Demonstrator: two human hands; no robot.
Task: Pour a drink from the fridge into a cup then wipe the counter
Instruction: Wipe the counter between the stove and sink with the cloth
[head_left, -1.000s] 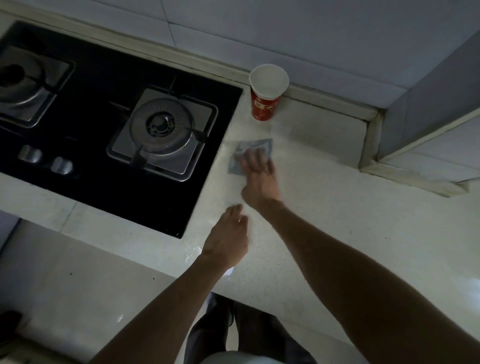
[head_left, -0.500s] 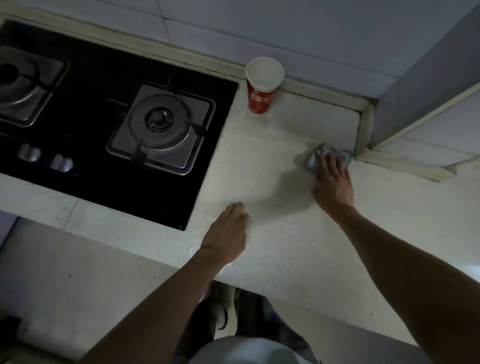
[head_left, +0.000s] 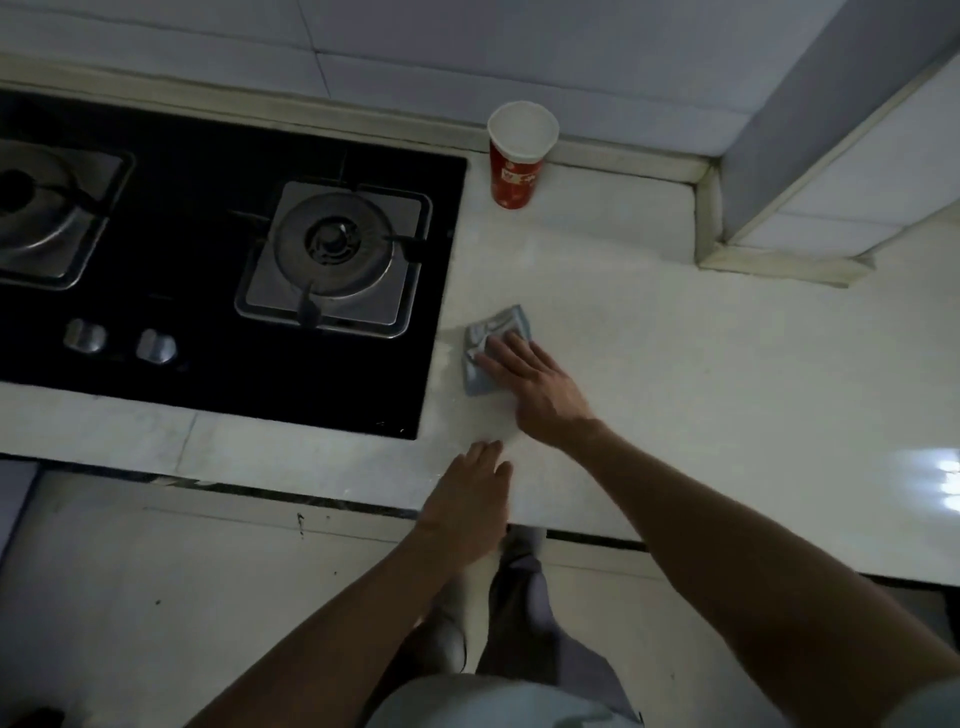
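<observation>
A red paper cup (head_left: 516, 169) with a white inside stands upright at the back of the pale counter (head_left: 701, 374), near the wall. My right hand (head_left: 535, 382) presses flat on a small grey-blue cloth (head_left: 485, 343) that lies on the counter just right of the hob. The fingers are straight over the cloth. My left hand (head_left: 470, 501) rests flat on the counter's front edge, holding nothing. I cannot see any liquid level in the cup.
A black glass gas hob (head_left: 208, 249) with two burners and two knobs fills the counter's left side. A tiled wall runs behind. A tiled pillar (head_left: 779, 171) juts out at the back right. The pale floor lies below the counter edge.
My right hand has swept the cloth from the back right near the pillar to the left, close to the hob. The left hand stays at the counter edge.
</observation>
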